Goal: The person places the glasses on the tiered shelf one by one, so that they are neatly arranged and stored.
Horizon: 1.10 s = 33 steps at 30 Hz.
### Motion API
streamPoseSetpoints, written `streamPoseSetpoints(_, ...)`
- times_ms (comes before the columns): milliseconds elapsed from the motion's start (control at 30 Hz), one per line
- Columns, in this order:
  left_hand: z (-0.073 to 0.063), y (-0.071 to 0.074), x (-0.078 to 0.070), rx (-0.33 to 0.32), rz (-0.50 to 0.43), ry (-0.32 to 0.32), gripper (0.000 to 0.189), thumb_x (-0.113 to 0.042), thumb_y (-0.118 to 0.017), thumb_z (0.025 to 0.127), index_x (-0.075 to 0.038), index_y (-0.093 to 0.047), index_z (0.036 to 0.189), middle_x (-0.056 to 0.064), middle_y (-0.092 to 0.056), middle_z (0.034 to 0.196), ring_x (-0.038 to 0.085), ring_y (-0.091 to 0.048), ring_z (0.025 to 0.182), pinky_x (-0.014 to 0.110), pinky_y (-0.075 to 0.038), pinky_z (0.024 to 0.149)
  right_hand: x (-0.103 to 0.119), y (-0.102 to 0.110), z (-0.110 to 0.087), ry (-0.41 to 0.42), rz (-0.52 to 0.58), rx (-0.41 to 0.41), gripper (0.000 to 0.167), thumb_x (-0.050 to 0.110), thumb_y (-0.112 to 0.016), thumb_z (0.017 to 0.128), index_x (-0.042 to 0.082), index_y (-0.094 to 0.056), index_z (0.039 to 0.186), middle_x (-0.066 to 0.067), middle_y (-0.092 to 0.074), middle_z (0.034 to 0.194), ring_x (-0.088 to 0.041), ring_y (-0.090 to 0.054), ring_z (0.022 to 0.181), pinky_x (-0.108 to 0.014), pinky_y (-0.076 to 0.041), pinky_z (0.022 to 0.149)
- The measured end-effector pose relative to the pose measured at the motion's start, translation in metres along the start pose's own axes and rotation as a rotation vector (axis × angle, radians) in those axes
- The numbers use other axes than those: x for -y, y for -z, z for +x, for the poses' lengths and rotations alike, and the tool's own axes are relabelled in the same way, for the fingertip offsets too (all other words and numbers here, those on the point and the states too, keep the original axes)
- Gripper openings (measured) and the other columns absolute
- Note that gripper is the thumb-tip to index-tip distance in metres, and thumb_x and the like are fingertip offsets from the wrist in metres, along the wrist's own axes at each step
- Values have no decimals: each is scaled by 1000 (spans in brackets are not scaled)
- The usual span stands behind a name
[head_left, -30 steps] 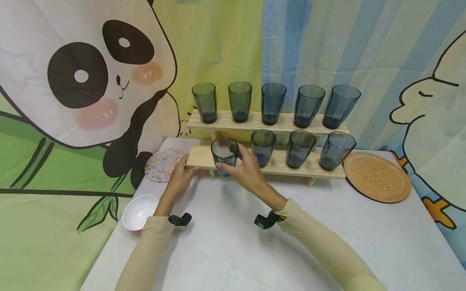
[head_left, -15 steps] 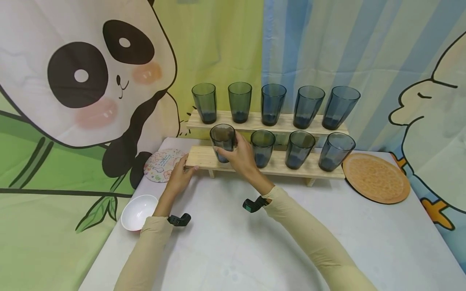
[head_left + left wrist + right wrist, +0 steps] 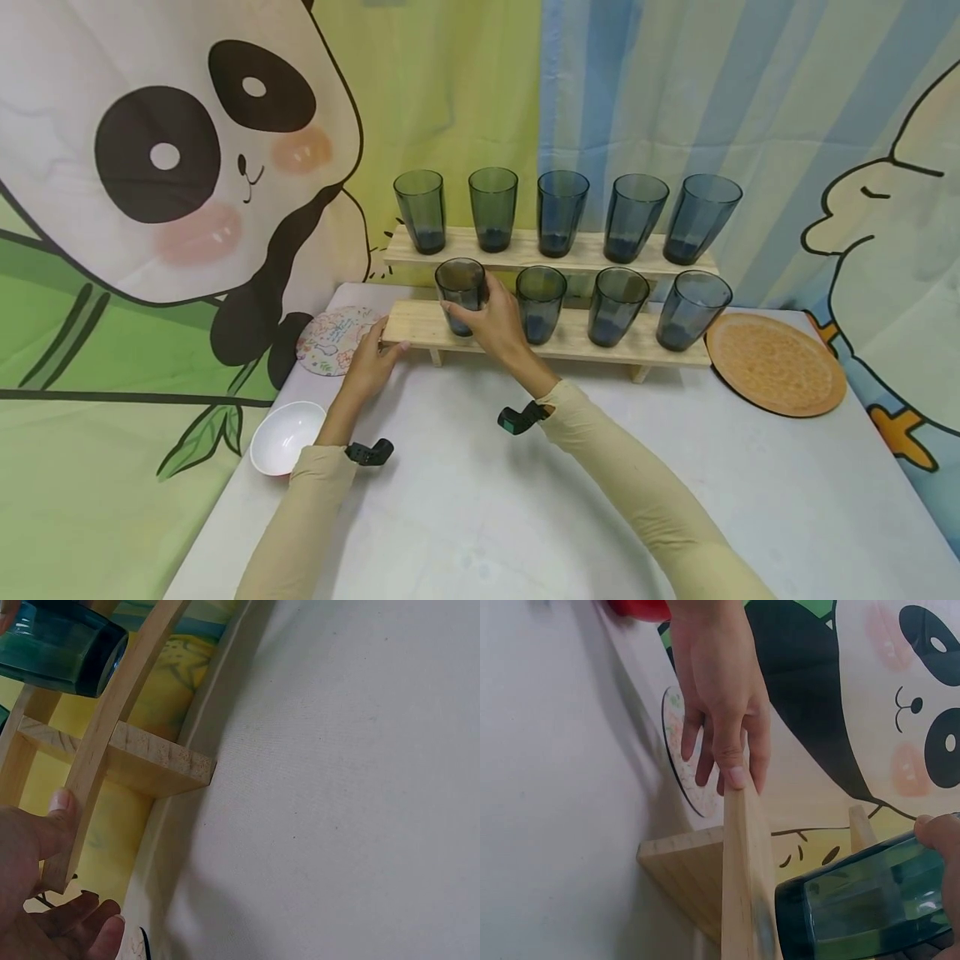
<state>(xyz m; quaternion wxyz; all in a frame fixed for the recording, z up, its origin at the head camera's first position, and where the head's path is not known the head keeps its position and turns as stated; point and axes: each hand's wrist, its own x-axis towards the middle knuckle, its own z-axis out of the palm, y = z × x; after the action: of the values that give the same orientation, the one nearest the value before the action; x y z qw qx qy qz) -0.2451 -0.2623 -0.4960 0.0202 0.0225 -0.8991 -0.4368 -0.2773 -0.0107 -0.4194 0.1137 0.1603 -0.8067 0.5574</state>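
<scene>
A two-tier wooden shelf point(image 3: 415, 321) stands at the back of the table. My left hand point(image 3: 369, 367) grips the left end of its lower board, thumb on the front edge, as the right wrist view also shows. With its thumb and fingers, my right hand point(image 3: 501, 327) holds a dark blue-grey drinking glass point(image 3: 459, 287) upright at the left part of the lower board. The glass's base point(image 3: 795, 919) appears to meet the board in the right wrist view. Just right of that hand stands another matching glass point(image 3: 542, 304).
Matching glasses line the upper board point(image 3: 525, 260), and two more stand on the lower board's right half. A white bowl point(image 3: 287, 437) and a floral round mat point(image 3: 337, 340) lie left. A brown round board point(image 3: 776, 364) lies right. A printed curtain point(image 3: 637, 92) hangs behind.
My right hand has raised the glass from in front of the lower board and moved it back onto that board. The left hand has stayed on the shelf end.
</scene>
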Motion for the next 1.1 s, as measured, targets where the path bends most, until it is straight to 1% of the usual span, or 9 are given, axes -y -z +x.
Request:
streamPoseSetpoints(233,1,1,1,1,1,-2,78,-31,-62,108,-5,-21,168,30,-31,167,49,-36,152,61,-28,126,-3,-3,-1,-23,-21,11,67,38,-87,90,9,-58,143,-10,-68,134,-25,-65,124,-45,-56,101)
streamPoseSetpoints(300,1,0,1,-1,1,-6,77,-31,-62,108,-5,-21,167,30,-31,167,48,-36,152,61,-28,126,-5,-4,-1,-33,-26,17,66,38,-86,90,10,-58,143,-11,-67,135,-26,-65,124,-46,-56,101)
streamPoseSetpoints(467,1,-1,0,-1,-5,-7,77,-31,-62,108,-5,-21,167,31,-31,166,49,-37,151,62,-29,125,-8,-5,-1,-38,-31,24,72,41,-84,91,7,-55,147,-17,-64,140,-29,-63,128,-49,-54,105)
streamPoseSetpoints(633,4,-3,0,3,-9,-1,78,-32,-62,108,-6,-20,168,30,-30,167,49,-36,151,62,-28,126,-11,-3,-2,-45,-36,37,77,43,-84,91,9,-51,151,-13,-62,143,-28,-60,133,-49,-52,109)
streamPoseSetpoints(767,5,-3,0,2,-2,-3,78,-32,-62,108,-5,-20,168,31,-30,166,50,-36,151,63,-28,126,-14,-1,-4,-58,-58,60,86,42,-84,92,14,-41,160,-11,-55,153,-29,-53,143,-51,-46,116)
streamPoseSetpoints(867,4,-3,1,-9,5,-9,78,-33,-63,107,-4,-21,167,33,-28,166,51,-37,150,63,-30,125,-16,2,-11,-98,-79,98,95,42,-82,93,11,-30,166,-13,-48,161,-31,-45,150,-53,-37,124)
streamPoseSetpoints(933,4,-3,2,-24,3,-23,78,-32,-64,107,-3,-23,166,34,-27,166,51,-38,149,63,-30,125,-16,5,-18,-139,-82,143,98,43,-80,95,8,-23,168,-16,-43,165,-33,-41,153,-54,-36,125)
streamPoseSetpoints(1000,1,-4,0,-32,9,-20,79,-33,-64,106,-2,-24,166,34,-24,166,52,-34,151,64,-29,125,-15,10,-28,-175,-90,195,99,46,-75,98,7,-18,169,-17,-37,168,-35,-38,154,-55,-36,124)
streamPoseSetpoints(1100,-5,-3,-6,-29,45,-2,82,-36,-65,106,-2,-21,167,32,-19,167,51,-26,154,66,-25,126,-12,23,-47,-181,-106,289,94,49,-68,102,6,-17,169,-18,-32,171,-40,-41,151,-57,-44,119)
